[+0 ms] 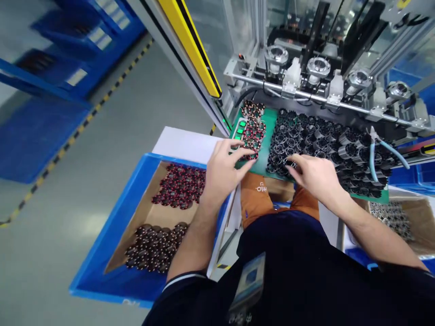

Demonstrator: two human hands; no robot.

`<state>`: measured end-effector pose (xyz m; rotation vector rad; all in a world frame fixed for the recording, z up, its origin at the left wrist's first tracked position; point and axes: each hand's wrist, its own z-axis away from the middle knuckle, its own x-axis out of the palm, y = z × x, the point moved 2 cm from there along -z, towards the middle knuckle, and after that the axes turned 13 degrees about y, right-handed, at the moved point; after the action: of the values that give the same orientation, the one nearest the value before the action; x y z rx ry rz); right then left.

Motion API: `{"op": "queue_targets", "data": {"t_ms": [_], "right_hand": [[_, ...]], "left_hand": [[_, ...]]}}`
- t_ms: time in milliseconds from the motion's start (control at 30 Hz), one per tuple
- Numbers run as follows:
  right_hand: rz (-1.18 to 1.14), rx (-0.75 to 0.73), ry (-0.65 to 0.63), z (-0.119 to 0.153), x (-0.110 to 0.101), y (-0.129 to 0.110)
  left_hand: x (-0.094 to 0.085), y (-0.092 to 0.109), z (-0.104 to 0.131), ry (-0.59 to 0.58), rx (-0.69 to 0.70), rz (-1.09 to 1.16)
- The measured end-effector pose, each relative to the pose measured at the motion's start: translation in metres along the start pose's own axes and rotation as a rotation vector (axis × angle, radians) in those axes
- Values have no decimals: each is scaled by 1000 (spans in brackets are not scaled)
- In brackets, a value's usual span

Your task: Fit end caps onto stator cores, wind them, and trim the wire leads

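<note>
My left hand [226, 170] reaches over the left end of a green mat [269, 136], its thumb and fingers closed around a small copper-wound stator core [252, 156]. More copper-wound stator cores [253, 129] with red and black parts lie just beyond it. My right hand [314, 174] is at the front edge of a dense group of black ring-shaped cores [306, 136]. Its thumb and index finger pinch at one black core [289, 165], which the fingers partly hide. A pair of pliers with light blue handles [373, 154] rests on the black cores at the right.
Behind the mat stands a machine with several round metal fixtures [318, 67] along a rail. A yellow post [193, 40] rises at left. A blue bin [102, 244] with wound cores sits at lower left, a cardboard box [421, 217] with metal parts at right.
</note>
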<state>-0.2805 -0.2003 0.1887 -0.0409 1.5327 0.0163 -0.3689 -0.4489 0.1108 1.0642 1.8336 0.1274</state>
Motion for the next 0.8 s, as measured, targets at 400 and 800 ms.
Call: {"op": "queue_targets", "data": {"t_ms": [400, 800], "right_hand": [[-100, 165, -48, 6, 26, -4], [-1400, 174, 447, 77, -12, 15]], "left_hand": [[63, 42, 6, -58, 87, 10], [19, 121, 19, 144, -299, 1046]]}}
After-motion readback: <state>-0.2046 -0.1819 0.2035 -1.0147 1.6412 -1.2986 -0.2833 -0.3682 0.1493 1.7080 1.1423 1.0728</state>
